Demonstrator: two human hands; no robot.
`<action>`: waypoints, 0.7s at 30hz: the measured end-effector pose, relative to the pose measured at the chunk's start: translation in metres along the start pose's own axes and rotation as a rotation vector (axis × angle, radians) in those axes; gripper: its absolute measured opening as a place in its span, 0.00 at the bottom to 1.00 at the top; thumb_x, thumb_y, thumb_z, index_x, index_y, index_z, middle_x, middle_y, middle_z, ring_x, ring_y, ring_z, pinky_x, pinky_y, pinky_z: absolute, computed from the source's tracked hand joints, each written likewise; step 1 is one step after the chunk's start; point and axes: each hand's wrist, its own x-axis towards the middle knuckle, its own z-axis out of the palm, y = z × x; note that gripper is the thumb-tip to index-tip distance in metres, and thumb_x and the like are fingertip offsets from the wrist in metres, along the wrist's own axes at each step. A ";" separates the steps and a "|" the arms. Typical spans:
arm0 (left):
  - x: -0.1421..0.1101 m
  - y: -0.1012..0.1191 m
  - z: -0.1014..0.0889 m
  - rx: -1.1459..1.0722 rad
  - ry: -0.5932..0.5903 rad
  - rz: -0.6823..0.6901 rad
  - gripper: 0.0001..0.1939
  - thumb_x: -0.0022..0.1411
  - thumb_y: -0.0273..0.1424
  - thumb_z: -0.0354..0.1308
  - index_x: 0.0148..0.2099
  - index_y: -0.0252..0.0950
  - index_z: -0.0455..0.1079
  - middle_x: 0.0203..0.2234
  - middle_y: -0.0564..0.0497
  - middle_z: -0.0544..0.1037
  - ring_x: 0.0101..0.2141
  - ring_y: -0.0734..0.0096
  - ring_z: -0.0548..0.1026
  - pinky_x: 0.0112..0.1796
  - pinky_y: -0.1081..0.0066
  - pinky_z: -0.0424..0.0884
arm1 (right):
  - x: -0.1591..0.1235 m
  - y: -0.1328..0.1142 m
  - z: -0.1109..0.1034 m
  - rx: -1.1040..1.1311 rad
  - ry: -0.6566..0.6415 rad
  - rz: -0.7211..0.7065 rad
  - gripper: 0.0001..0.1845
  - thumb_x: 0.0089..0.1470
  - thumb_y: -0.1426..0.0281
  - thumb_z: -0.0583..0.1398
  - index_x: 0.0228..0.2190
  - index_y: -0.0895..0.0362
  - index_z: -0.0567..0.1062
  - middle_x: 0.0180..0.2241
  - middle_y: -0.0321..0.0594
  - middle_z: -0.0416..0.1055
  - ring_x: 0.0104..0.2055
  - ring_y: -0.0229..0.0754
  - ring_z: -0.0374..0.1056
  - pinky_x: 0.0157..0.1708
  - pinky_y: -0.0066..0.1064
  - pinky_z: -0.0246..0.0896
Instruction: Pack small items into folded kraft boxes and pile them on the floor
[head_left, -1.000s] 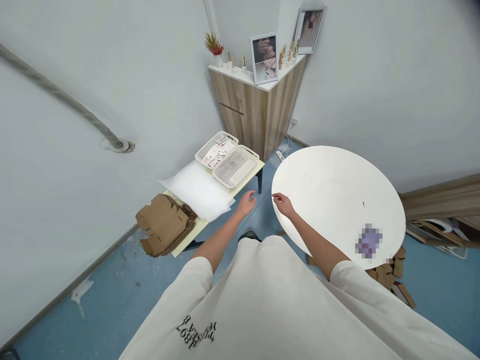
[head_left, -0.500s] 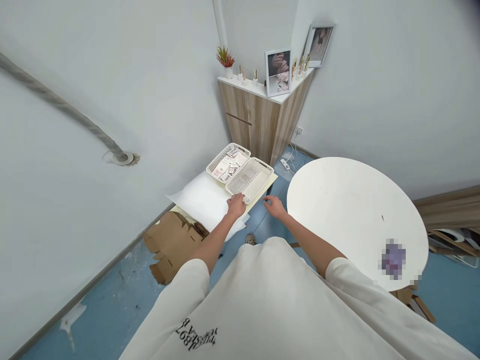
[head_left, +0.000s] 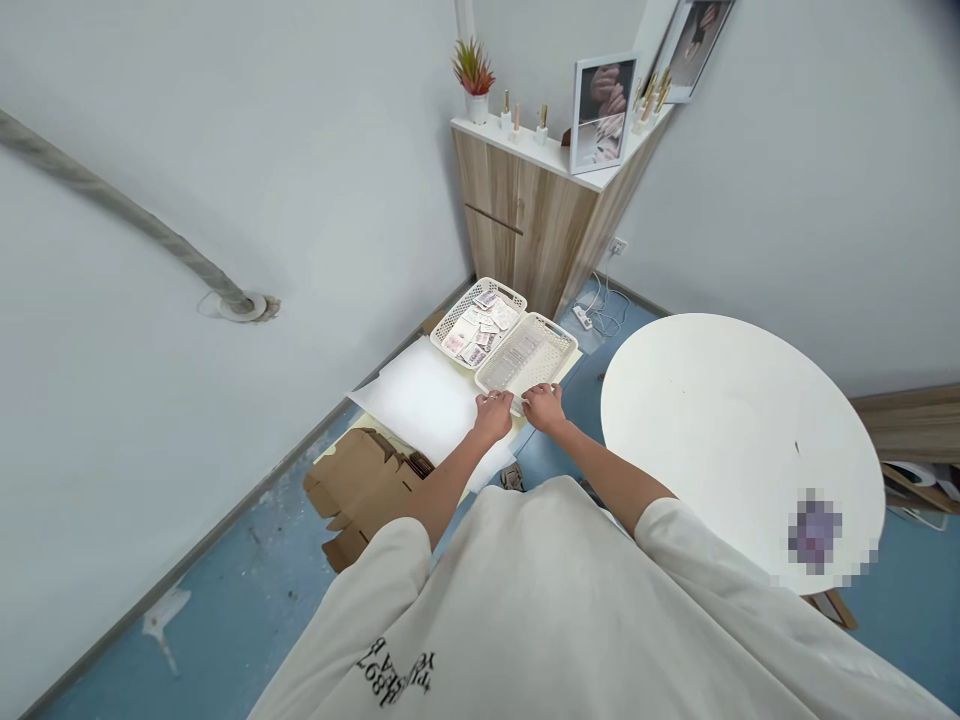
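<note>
Across comes the right hand (head_left: pixel 544 406) from beyond the table (head_left: pixel 369 421) edge, joining the left hand (head_left: pixel 493 414) at the near end of the white basket (head_left: pixel 556 348), probably paired there for an even hold! Fingers curl together at that end, though whether they clamp it I can't tell, and the basket lies along the table's right edge, long axis parallel, pointing towards the far corner
</note>
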 end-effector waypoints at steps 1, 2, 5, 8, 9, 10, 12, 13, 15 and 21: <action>0.001 -0.001 0.000 -0.002 -0.001 0.005 0.26 0.59 0.18 0.48 0.58 0.39 0.64 0.54 0.40 0.74 0.61 0.53 0.62 0.57 0.52 0.49 | 0.003 -0.001 0.002 -0.020 -0.001 0.001 0.18 0.62 0.69 0.53 0.47 0.53 0.79 0.52 0.50 0.74 0.61 0.57 0.57 0.63 0.58 0.34; 0.001 -0.002 0.000 -0.007 0.000 0.009 0.26 0.59 0.18 0.48 0.58 0.40 0.65 0.54 0.40 0.74 0.61 0.53 0.62 0.57 0.52 0.49 | 0.005 -0.002 0.003 -0.035 0.002 0.002 0.18 0.62 0.68 0.54 0.47 0.54 0.80 0.52 0.51 0.74 0.61 0.58 0.56 0.63 0.58 0.33; 0.002 -0.006 -0.001 -0.029 -0.008 0.017 0.25 0.59 0.19 0.48 0.58 0.39 0.65 0.55 0.39 0.74 0.61 0.52 0.62 0.57 0.50 0.49 | 0.008 -0.004 0.007 -0.056 0.022 0.005 0.17 0.61 0.67 0.55 0.46 0.53 0.81 0.52 0.52 0.72 0.61 0.59 0.55 0.64 0.59 0.32; 0.002 -0.009 -0.001 -0.020 -0.030 0.008 0.25 0.59 0.19 0.48 0.58 0.39 0.65 0.53 0.39 0.75 0.61 0.52 0.62 0.57 0.50 0.49 | 0.010 -0.005 0.011 -0.045 0.022 0.011 0.16 0.60 0.67 0.56 0.44 0.53 0.82 0.50 0.53 0.73 0.61 0.60 0.55 0.65 0.60 0.31; 0.002 -0.009 -0.002 -0.012 -0.036 0.004 0.26 0.59 0.19 0.48 0.58 0.39 0.65 0.53 0.39 0.75 0.61 0.52 0.62 0.57 0.50 0.49 | 0.011 -0.006 0.012 -0.038 0.020 0.014 0.16 0.60 0.67 0.56 0.43 0.53 0.82 0.49 0.53 0.73 0.61 0.61 0.55 0.65 0.60 0.31; 0.002 -0.010 -0.002 -0.006 -0.039 0.001 0.26 0.60 0.19 0.48 0.59 0.39 0.65 0.53 0.39 0.75 0.61 0.53 0.62 0.57 0.50 0.49 | 0.011 -0.006 0.012 -0.032 0.018 0.018 0.17 0.60 0.67 0.56 0.43 0.53 0.83 0.49 0.54 0.73 0.61 0.61 0.55 0.65 0.60 0.31; 0.002 -0.010 -0.002 -0.002 -0.043 0.002 0.27 0.60 0.19 0.48 0.59 0.40 0.64 0.53 0.40 0.75 0.62 0.54 0.62 0.57 0.50 0.50 | 0.012 -0.007 0.013 -0.026 0.025 0.027 0.17 0.60 0.68 0.56 0.44 0.53 0.83 0.48 0.55 0.74 0.60 0.61 0.56 0.65 0.59 0.31; 0.003 -0.010 -0.002 -0.005 -0.044 0.006 0.27 0.60 0.18 0.48 0.60 0.40 0.64 0.54 0.40 0.75 0.61 0.54 0.62 0.57 0.51 0.50 | 0.013 -0.007 0.013 -0.028 0.032 0.030 0.17 0.59 0.68 0.56 0.44 0.53 0.83 0.47 0.55 0.74 0.60 0.61 0.56 0.65 0.59 0.31; 0.004 -0.010 -0.002 -0.018 -0.036 0.023 0.28 0.59 0.18 0.47 0.59 0.41 0.64 0.55 0.41 0.74 0.61 0.53 0.62 0.57 0.50 0.50 | 0.014 -0.007 0.014 -0.040 0.047 0.029 0.18 0.58 0.70 0.56 0.45 0.53 0.83 0.47 0.55 0.75 0.59 0.61 0.57 0.65 0.59 0.31; 0.007 -0.012 0.002 -0.039 -0.015 0.058 0.27 0.57 0.16 0.47 0.56 0.40 0.66 0.54 0.41 0.74 0.60 0.50 0.64 0.55 0.49 0.52 | 0.023 -0.005 0.014 -0.078 0.062 0.022 0.19 0.56 0.71 0.56 0.45 0.55 0.82 0.45 0.55 0.75 0.58 0.60 0.58 0.66 0.58 0.31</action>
